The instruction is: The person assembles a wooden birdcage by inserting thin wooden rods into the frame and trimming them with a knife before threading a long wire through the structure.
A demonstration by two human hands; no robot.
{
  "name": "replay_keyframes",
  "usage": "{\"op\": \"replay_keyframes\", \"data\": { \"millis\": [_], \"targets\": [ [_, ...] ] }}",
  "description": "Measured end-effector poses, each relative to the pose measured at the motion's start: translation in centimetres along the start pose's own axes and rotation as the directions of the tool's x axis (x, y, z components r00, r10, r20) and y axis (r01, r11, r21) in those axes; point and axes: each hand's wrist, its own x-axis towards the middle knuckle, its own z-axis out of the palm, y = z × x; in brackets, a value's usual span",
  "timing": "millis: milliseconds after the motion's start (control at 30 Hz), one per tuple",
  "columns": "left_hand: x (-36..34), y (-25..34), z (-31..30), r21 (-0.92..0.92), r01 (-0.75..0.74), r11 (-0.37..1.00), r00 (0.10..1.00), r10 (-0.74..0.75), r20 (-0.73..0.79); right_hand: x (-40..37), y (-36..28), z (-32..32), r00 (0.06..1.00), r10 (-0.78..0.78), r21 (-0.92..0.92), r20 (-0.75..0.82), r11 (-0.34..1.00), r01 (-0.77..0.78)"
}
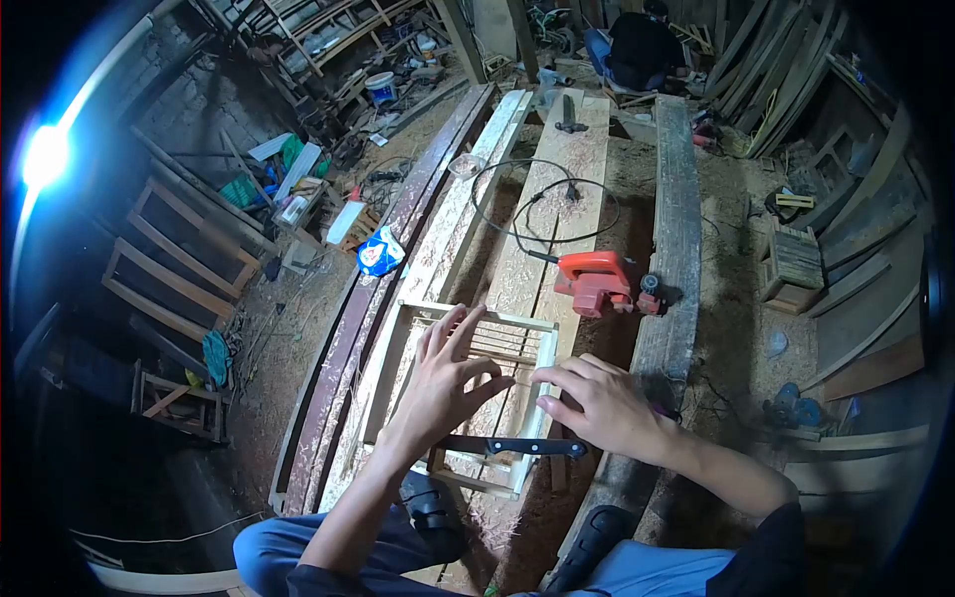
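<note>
A small wooden frame (479, 314) with thin slats inside lies across the planks in front of me. Over its middle is my left hand (445, 383), fingers spread and partly curled, with nothing visible held in it. My right hand (592, 403) is at the frame's right side, its fingers bent and apart near the rail, holding nothing that I can see. A black-handled knife (537, 447) lies across the frame's near part, below both hands, its handle pointing right.
A red power planer (594, 284) with a black cable (534, 242) sits beyond the frame. A blue-white packet (380, 253) lies on the left plank. Farther off are a dark tool (569, 121), a crouching person (642, 48) and a wooden crate (793, 264) at right.
</note>
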Motion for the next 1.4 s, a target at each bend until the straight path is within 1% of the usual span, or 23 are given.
{"op": "replay_keyframes", "data": {
  "millis": [100,133,233,300,367,400,433,467,500,533,567,600,667,733,800,833,933,967,1000,1033,1067,1267,1400],
  "targets": [
    [0.1,0.0,-0.3,0.081,-0.060,0.995,0.998,0.063,-0.028,0.0,-0.1,0.1,1.000,-0.013,-0.008,-0.001,1.000,0.013],
    [0.1,-0.1,-0.3,0.050,-0.052,0.997,0.998,0.053,-0.023,0.0,-0.3,-0.1,1.000,0.003,-0.024,0.008,1.000,-0.003],
    [0.1,-0.7,0.3,0.060,-0.082,0.995,0.997,0.081,0.021,-0.6,-0.9,0.0,0.999,0.037,-0.034,-0.024,0.999,-0.038],
    [0.0,-0.4,0.0,0.073,-0.163,0.984,0.987,0.161,0.026,-1.2,-1.3,0.2,0.996,0.058,-0.043,-0.063,0.997,-0.061],
    [0.7,-0.4,-0.1,0.061,-0.241,0.969,0.970,0.237,0.057,-1.9,-1.7,0.8,0.992,0.085,-0.001,-0.090,0.996,-0.086],
    [1.3,-0.2,-0.3,0.106,-0.257,0.961,0.965,0.250,0.076,-2.0,-1.9,0.7,0.988,0.110,-0.011,-0.112,0.994,-0.112],
    [1.8,-0.4,-0.2,0.090,-0.286,0.954,0.957,0.279,0.081,-2.0,-2.1,0.2,0.988,0.122,-0.025,-0.095,0.992,-0.125],
    [2.4,-0.7,-0.1,0.004,-0.294,0.956,0.950,0.291,0.111,-2.0,-2.4,0.0,0.988,0.136,-0.041,-0.077,0.989,-0.139],
    [2.9,-0.8,0.0,-0.085,-0.295,0.952,0.943,0.304,0.137,-1.9,-2.7,-0.1,0.983,0.160,-0.059,-0.089,0.985,-0.165],
    [3.0,-0.5,-0.2,-0.039,-0.303,0.952,0.940,0.305,0.153,-1.8,-2.9,-0.2,0.980,0.180,-0.069,-0.084,0.980,-0.186],
    [2.9,-0.5,-0.2,-0.036,-0.300,0.953,0.939,0.301,0.165,-1.5,-3.0,-0.4,0.978,0.197,-0.079,-0.064,0.976,-0.201],
    [2.9,-0.6,-0.2,-0.041,-0.297,0.954,0.940,0.299,0.164,-1.4,-3.2,-0.1,0.977,0.198,-0.073,-0.082,0.976,-0.204],
    [2.9,-0.9,-0.4,-0.070,-0.276,0.959,0.947,0.284,0.149,-0.8,-4.1,-0.1,0.975,0.214,-0.141,-0.062,0.965,-0.220],
    [2.8,-1.4,-0.4,-0.061,-0.319,0.946,0.931,0.325,0.168,-0.5,-4.6,-0.3,0.979,0.203,-0.195,-0.027,0.959,-0.205],
    [2.6,-1.6,0.1,-0.091,-0.307,0.947,0.941,0.317,0.123,-0.4,-4.8,-0.3,0.977,0.202,-0.184,-0.066,0.960,-0.211],
    [2.4,-1.7,0.3,-0.103,-0.316,0.943,0.941,0.325,0.094,-0.5,-4.7,-0.2,0.978,0.204,-0.180,-0.048,0.961,-0.209],
    [2.2,-1.7,0.6,-0.107,-0.309,0.945,0.946,0.317,0.073,-0.5,-4.0,0.0,0.990,0.121,-0.224,-0.069,0.966,-0.133],
    [2.2,-1.7,0.6,-0.107,-0.314,0.943,0.945,0.322,0.066,-0.4,-4.2,-0.2,0.991,0.120,-0.217,-0.065,0.967,-0.132],
    [2.1,-1.9,0.6,-0.136,-0.317,0.939,0.943,0.327,0.060,-0.2,-4.6,-0.6,0.992,0.113,-0.264,-0.049,0.957,-0.122],
    [2.2,-2.0,0.7,-0.133,-0.310,0.941,0.945,0.320,0.060,-0.1,-4.7,-0.8,0.994,0.104,-0.312,-0.033,0.944,-0.109],
    [2.3,-1.9,0.8,-0.136,-0.312,0.940,0.944,0.323,0.067,-0.2,-4.6,-0.8,0.994,0.105,-0.317,-0.030,0.942,-0.110],
    [2.5,-2.0,1.2,-0.159,-0.317,0.935,0.941,0.331,0.071,-0.4,-3.6,-0.8,0.995,0.095,-0.313,-0.010,0.945,-0.094],
    [2.5,-2.2,1.0,-0.212,-0.295,0.932,0.942,0.321,0.100,-0.7,-3.4,-1.0,0.992,0.124,-0.326,0.023,0.939,-0.110]
  ]
}}
